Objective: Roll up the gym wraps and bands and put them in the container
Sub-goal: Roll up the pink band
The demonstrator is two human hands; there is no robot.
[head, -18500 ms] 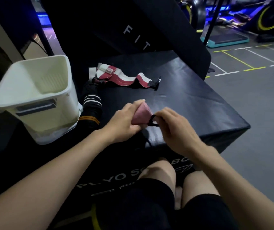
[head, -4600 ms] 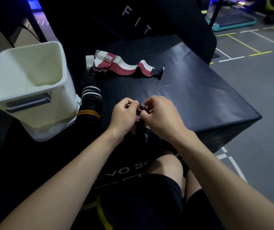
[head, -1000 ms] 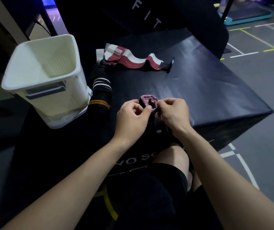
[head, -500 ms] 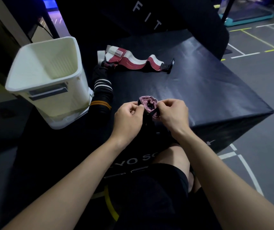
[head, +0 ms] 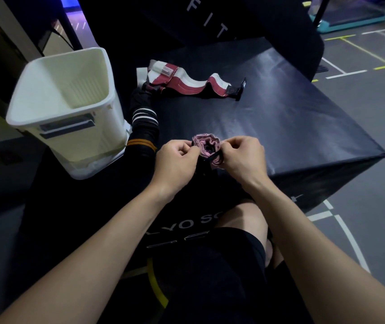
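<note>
A pink wrap (head: 206, 145), rolled into a loose coil with a black strap across it, sits at the near edge of the black plyo box (head: 291, 127). My left hand (head: 176, 163) pinches the roll's left side. My right hand (head: 244, 157) pinches its right side and the strap. A red and white wrap (head: 186, 84) lies unrolled at the back of the box. A black band with white and orange stripes (head: 143, 127) lies along the box's left side. The cream plastic container (head: 70, 108) stands left of the box, with nothing visible inside.
A tall black pad with white letters (head: 210, 24) rises behind the box. My knees (head: 240, 220) are in front of the box. Grey gym floor with painted lines (head: 362, 64) opens to the right.
Over the last second both hands kept pinching the pink roll in the same spot. My right thumb has shifted a little over the strap.
</note>
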